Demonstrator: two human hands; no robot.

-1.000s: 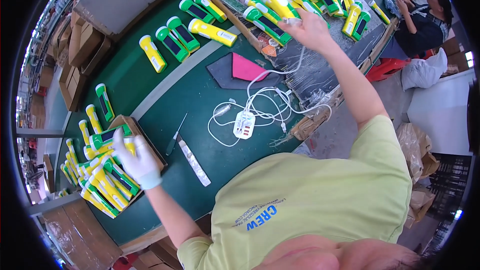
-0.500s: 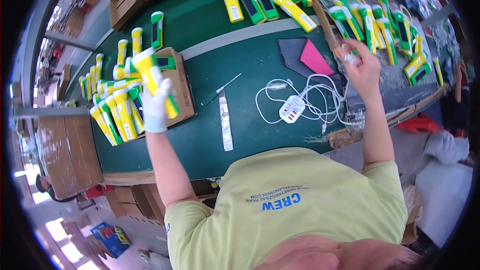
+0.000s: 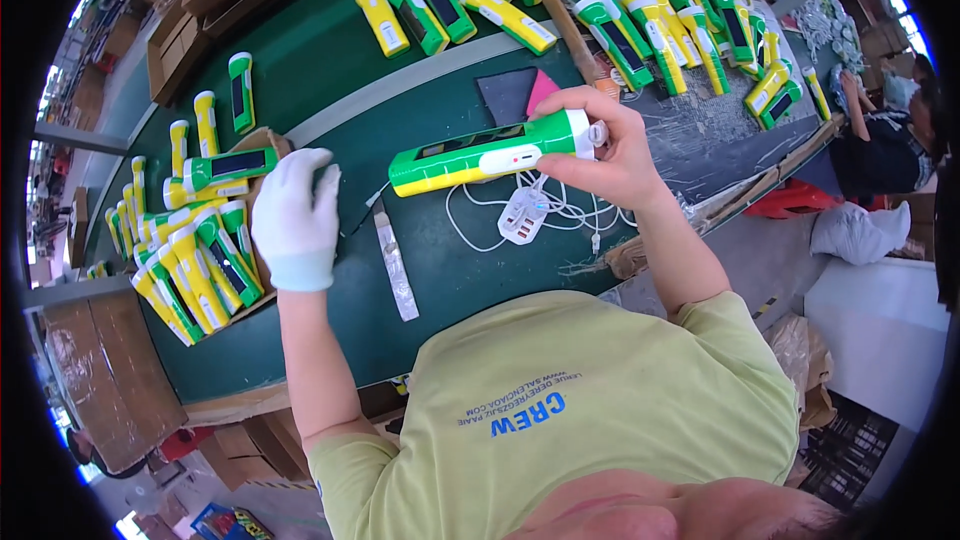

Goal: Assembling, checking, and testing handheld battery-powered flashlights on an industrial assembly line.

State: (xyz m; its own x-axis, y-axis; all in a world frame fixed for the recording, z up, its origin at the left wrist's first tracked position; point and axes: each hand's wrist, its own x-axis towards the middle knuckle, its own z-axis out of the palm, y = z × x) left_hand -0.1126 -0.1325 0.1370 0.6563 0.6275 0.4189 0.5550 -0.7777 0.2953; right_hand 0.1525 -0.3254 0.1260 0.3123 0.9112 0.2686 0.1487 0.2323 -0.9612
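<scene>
My right hand (image 3: 615, 155) grips a green-and-yellow flashlight (image 3: 455, 160) by its white head. The flashlight lies level above the table, its dark panel on the upper side and a white switch plate facing me. At the head, between thumb and fingers, is a small pale piece (image 3: 599, 134) I cannot make out. My left hand (image 3: 297, 220), in a white glove, is held up apart from that flashlight, its thumb away from the fingers and nothing in it. Just beyond and left of the glove, a cardboard tray holds several more flashlights (image 3: 195, 275), stacked side by side.
A white power strip (image 3: 522, 215) with tangled cables lies beneath the held flashlight. Nearby are a silver strip (image 3: 395, 265) and a dark-and-pink sheet (image 3: 507, 97). More flashlights (image 3: 378, 18) lie at the back and right (image 3: 690, 35). Another person (image 3: 885, 135) sits at far right.
The flashlight held in my gloved left hand has passed to my right hand, which has come left to the middle. My left hand has let go. The whole view has turned somewhat.
</scene>
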